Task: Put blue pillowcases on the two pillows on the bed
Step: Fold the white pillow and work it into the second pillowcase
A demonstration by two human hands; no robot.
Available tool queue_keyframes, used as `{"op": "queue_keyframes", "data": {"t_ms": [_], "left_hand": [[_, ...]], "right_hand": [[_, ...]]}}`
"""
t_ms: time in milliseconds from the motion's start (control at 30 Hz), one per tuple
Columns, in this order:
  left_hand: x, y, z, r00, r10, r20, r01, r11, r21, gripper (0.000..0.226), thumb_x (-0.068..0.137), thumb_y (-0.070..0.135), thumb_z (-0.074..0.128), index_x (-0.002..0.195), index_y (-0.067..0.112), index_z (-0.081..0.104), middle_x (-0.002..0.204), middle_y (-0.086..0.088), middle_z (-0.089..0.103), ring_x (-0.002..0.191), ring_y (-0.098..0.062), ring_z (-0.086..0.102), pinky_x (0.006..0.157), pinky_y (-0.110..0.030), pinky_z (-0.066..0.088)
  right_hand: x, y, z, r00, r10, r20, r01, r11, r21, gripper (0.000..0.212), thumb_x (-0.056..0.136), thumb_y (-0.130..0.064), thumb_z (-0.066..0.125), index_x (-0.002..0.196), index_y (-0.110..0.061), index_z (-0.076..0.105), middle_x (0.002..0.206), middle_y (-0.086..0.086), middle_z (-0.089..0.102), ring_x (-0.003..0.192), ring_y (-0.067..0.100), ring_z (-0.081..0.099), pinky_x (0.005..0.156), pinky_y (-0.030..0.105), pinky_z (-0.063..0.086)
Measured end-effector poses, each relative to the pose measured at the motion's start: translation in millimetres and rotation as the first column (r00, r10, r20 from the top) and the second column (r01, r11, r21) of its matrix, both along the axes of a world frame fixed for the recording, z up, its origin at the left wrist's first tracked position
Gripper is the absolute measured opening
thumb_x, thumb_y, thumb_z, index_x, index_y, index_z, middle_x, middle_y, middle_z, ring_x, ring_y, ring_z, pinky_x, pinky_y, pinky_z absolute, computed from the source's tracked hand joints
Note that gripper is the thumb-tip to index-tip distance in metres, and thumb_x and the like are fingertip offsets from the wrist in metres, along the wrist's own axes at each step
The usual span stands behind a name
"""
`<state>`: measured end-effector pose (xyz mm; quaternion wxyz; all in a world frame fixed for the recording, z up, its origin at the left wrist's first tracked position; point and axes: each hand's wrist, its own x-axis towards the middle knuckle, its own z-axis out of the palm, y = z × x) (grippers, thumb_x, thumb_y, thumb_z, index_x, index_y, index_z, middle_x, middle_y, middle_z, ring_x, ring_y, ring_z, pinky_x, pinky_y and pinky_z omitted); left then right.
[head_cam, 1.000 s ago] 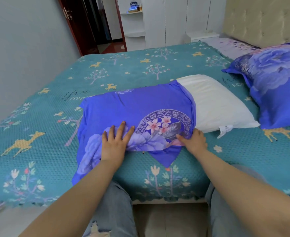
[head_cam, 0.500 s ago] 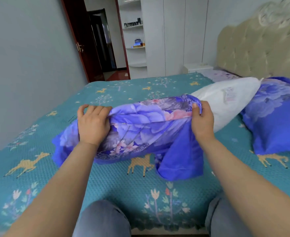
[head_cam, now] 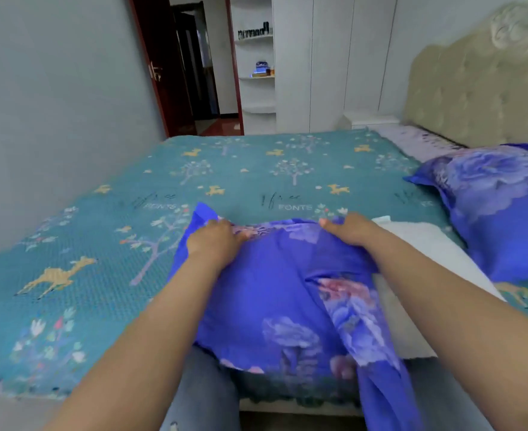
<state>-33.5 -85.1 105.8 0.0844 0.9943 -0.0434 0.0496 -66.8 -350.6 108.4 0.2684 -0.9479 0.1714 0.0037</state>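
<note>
Your left hand (head_cam: 216,241) and right hand (head_cam: 349,230) each clench the far edge of the blue pillowcase (head_cam: 275,300). The white pillow (head_cam: 412,253) sticks out bare on the right — nearer your right hand — its long axis running left to right across the bed (head_cam: 256,172). A second, covered pillow (head_cam: 502,206) lies beyond, by the headboard.

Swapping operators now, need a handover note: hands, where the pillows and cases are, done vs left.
Left hand: grips the far edge of the blue pillowcase.
Right hand: grips the same edge, further right.
White pillow: near bed edge, partly inside the case, right part bare.
Second pillow: by the headboard, already cased.
Done: one pillow.
Left: pull the case over the bare end, set the pillow down.
</note>
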Motion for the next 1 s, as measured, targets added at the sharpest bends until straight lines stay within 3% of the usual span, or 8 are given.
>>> {"op": "queue_keyframes", "data": {"t_ms": [100,200,367,467,567,767,867,1001], "left_hand": [[-16.8,-10.7,-30.6,0.991,0.017,-0.135,-0.004,0.995,0.098,0.085,0.079,0.079,0.033,0.122,0.009,0.053,0.129,-0.011,0.054,0.113,-0.029,0.056,0.085,-0.038,0.046],[-13.4,-11.7,-34.7,0.993,0.064,-0.104,-0.061,0.998,0.031,0.067,0.084,0.066,0.046,0.120,0.010,0.052,0.123,-0.009,0.057,0.109,-0.029,0.058,0.074,-0.035,0.045],[1.2,-16.9,-48.8,0.969,0.031,-0.244,-0.070,0.986,-0.153,0.035,0.088,0.033,0.053,0.105,0.003,0.062,0.109,-0.014,0.065,0.100,-0.031,0.061,0.066,-0.031,0.041],[3.4,-19.0,-48.2,0.983,0.086,-0.162,-0.113,0.981,-0.161,0.044,0.094,0.039,0.045,0.120,0.005,0.053,0.127,-0.015,0.054,0.114,-0.033,0.052,0.083,-0.038,0.044],[4.8,-24.2,-44.9,0.982,0.139,-0.126,-0.153,0.982,-0.110,0.079,0.084,0.063,0.050,0.135,0.004,0.038,0.138,-0.015,0.041,0.126,-0.034,0.041,0.094,-0.044,0.042],[11.8,-35.1,-60.8,0.973,0.055,-0.224,-0.098,0.977,-0.189,0.038,0.082,0.042,0.063,0.099,0.008,0.062,0.107,-0.010,0.066,0.098,-0.029,0.060,0.069,-0.032,0.043],[14.0,-31.8,-62.6,0.967,0.019,-0.255,-0.109,0.932,-0.344,0.021,0.083,0.032,0.064,0.076,0.013,0.062,0.082,-0.007,0.064,0.083,-0.027,0.061,0.071,-0.031,0.047],[15.8,-28.2,-43.9,0.954,-0.041,-0.297,-0.159,0.771,-0.617,0.029,0.085,0.018,0.062,0.059,0.014,0.051,0.070,-0.012,0.055,0.067,-0.023,0.053,0.083,-0.042,0.055]], "right_hand": [[-0.5,-0.2,-23.8,0.999,0.048,-0.011,-0.047,0.995,0.084,0.090,0.080,-0.066,0.053,0.142,-0.003,0.033,0.143,0.014,0.042,0.126,0.027,0.047,0.100,0.031,0.037],[-1.5,6.0,-23.1,0.994,0.104,-0.046,-0.104,0.995,0.000,0.104,0.073,-0.076,0.051,0.149,-0.015,0.015,0.150,0.007,0.034,0.131,0.028,0.042,0.103,0.036,0.036],[-14.6,13.3,-50.3,0.994,0.106,0.017,-0.104,0.989,-0.109,0.100,0.071,-0.079,0.049,0.146,-0.019,0.020,0.138,0.011,0.048,0.120,0.032,0.052,0.095,0.039,0.044],[-25.4,15.5,-68.3,0.988,0.090,0.127,-0.080,0.993,-0.085,0.094,0.076,-0.074,0.049,0.145,-0.015,0.024,0.135,0.013,0.050,0.118,0.032,0.052,0.093,0.039,0.045],[-30.1,15.1,-73.4,0.977,0.081,0.198,-0.075,0.996,-0.038,0.088,0.079,-0.069,0.050,0.145,-0.015,0.026,0.139,0.011,0.047,0.120,0.032,0.051,0.095,0.038,0.043],[-37.1,16.2,-88.8,0.952,0.055,0.300,-0.042,0.998,-0.048,0.083,0.080,-0.065,0.052,0.143,-0.015,0.032,0.138,0.011,0.049,0.120,0.032,0.050,0.098,0.039,0.041],[-40.2,14.2,-97.4,0.938,0.035,0.344,-0.023,0.999,-0.039,0.079,0.082,-0.062,0.053,0.142,-0.014,0.036,0.135,0.013,0.052,0.118,0.034,0.050,0.098,0.040,0.042],[-41.4,12.8,-102.6,0.932,0.039,0.360,-0.028,0.999,-0.035,0.077,0.083,-0.061,0.052,0.141,-0.013,0.036,0.133,0.013,0.053,0.117,0.034,0.050,0.098,0.040,0.041]]}}
